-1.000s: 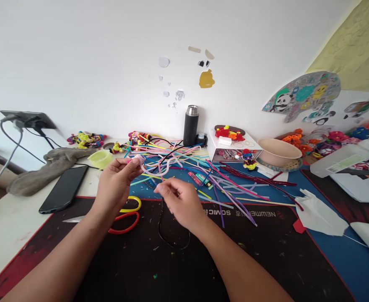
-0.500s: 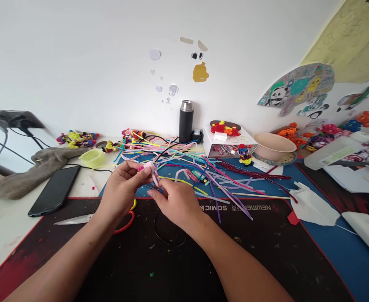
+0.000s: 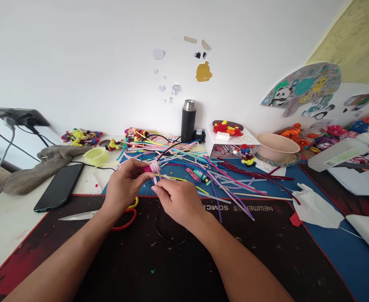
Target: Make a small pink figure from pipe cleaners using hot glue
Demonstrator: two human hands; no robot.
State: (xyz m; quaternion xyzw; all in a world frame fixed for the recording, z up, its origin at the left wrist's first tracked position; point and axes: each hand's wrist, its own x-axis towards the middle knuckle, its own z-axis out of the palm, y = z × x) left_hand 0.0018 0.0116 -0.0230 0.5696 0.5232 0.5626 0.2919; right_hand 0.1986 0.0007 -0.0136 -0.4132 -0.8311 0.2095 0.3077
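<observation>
A small pink and magenta pipe-cleaner piece [image 3: 154,167], wound in a coil, is pinched between the thumb and fingers of my left hand [image 3: 123,186]. My right hand [image 3: 181,196] is closed just below it, its thumb and forefinger on the loose pale pink pipe-cleaner end [image 3: 155,180] that hangs from the coil. Part of the coil is hidden by my left fingers. Under my left wrist lie scissors [image 3: 79,216] with red and yellow handles. Beyond my hands, loose pipe cleaners [image 3: 231,191] in many colours are spread over the blue mat.
Along the wall stand a black thermos [image 3: 188,123], a white box [image 3: 231,144] and a beige bowl [image 3: 277,147]. A phone [image 3: 58,188] and a yellow-green container [image 3: 96,156] are at left. A thin black cord [image 3: 168,241] curls on the dark mat [image 3: 178,272]. At right lies white tissue [image 3: 318,207].
The view has shifted slightly, moving everything a little to the right. My left fingers have turned the coil, showing more magenta, and my right thumb and forefinger have come closer together on the loose end.
</observation>
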